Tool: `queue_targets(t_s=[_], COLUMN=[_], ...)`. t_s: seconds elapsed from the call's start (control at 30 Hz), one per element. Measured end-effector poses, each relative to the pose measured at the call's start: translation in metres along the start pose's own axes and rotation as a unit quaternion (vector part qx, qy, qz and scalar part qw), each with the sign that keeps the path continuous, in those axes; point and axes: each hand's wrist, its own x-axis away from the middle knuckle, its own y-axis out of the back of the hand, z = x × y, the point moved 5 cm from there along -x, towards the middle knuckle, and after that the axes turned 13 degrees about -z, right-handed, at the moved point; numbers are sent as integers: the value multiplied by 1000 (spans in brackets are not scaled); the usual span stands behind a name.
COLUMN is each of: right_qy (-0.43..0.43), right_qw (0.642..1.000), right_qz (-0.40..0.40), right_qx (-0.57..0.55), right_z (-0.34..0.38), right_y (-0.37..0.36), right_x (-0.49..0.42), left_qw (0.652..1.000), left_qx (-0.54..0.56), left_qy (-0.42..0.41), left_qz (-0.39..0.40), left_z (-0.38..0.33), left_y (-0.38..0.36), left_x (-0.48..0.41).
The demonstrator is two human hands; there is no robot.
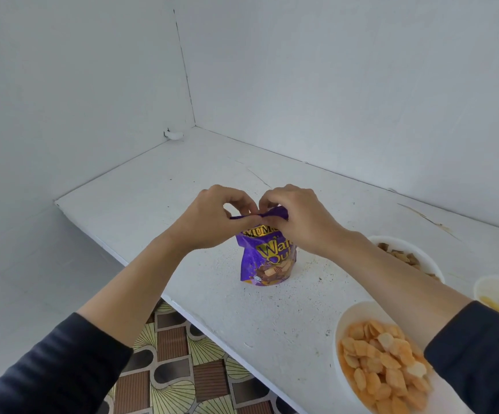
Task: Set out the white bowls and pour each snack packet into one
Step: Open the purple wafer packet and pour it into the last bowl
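Both hands are up on the packet's top edge. The left hand point(209, 222) has fingers curled, thumb and forefinger pinching the left end of the seal point(251, 216). The right hand point(299, 222) is curled the same way, pinching the right end, knuckles almost touching its partner. Between and just below them stands the purple packet point(267, 258), upright on the white counter point(182, 189), its base flat and its long axis vertical. The sealed top runs left to right across the two pinches. That line is what matters: the grips sit side by side on one strip, so I'd read this as a tear or pull-apart about to start, hands parting along or across that seam. The seal looks closed and nothing is spilling. Out to the right, three white bowls are already loaded. The near bowl point(358, 309) holds orange crisps and the far bowl point(406, 242) holds brown pieces, partly behind the right forearm. The side bowl point(487, 283) holds yellow sticks at the frame edge. All of them lie on the right hand's side, well apart from the packet. No empty bowl shows in this view, so where this one gets poured I can't tell.
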Motion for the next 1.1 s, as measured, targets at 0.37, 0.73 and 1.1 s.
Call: queue_targets(t_s=[0.37,0.73,1.1], right_qy=[25,37,102], right_qw=[993,995,992], right_qz=[-52,19,17], right_qx=[-101,-91,-70], right_z=[-5,-2,4], right_y=[20,21,19], right_x=[17,25,31], left_qw=[966,991,991], left_qx=[156,96,85], left_qy=[152,67,90], left_qz=[142,68,47], left_z=[3,-21,-18], left_y=[-12,-24,-24], left_x=[5,2,8])
